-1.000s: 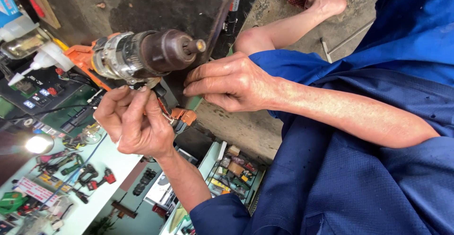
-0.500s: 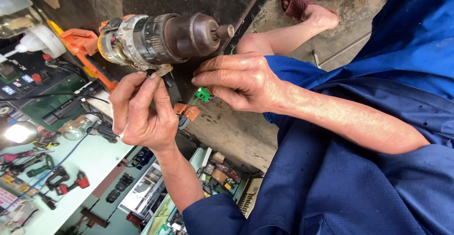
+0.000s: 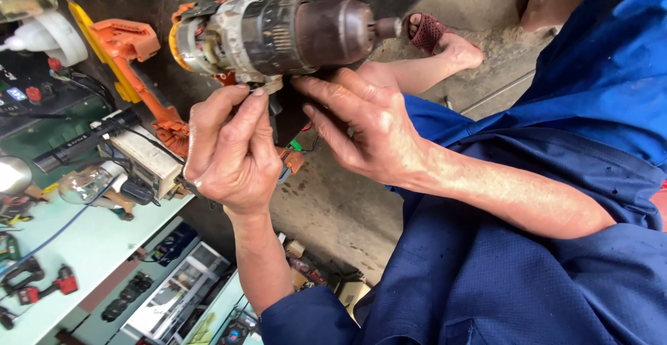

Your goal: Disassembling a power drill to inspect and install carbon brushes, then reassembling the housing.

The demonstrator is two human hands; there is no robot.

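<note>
A bare drill body [image 3: 278, 36] without its shell, with a grimy motor, gearbox and dark chuck, lies sideways at the top centre. My left hand [image 3: 226, 154] reaches up from below and pinches a small tab on the motor's underside with its fingertips. My right hand [image 3: 368, 133] comes in from the right, its fingers stretched against the underside of the gearbox. A dark part [image 3: 283, 119] hangs between the two hands, and a small orange piece [image 3: 292, 159] with wires dangles under it. Whether the thumbs grip is hidden.
An orange drill shell half [image 3: 132, 50] lies to the left on a dark bench, by a white bottle [image 3: 48, 36], a black torch [image 3: 83, 140] and a glass bulb [image 3: 83, 185]. Small tools lie on a turquoise surface [image 3: 90, 248]. A sandalled foot [image 3: 434, 36] rests on concrete.
The drill body sits further right and closer in view. My right hand has slid up under the gearbox, and my left fingers have risen to the motor's underside.
</note>
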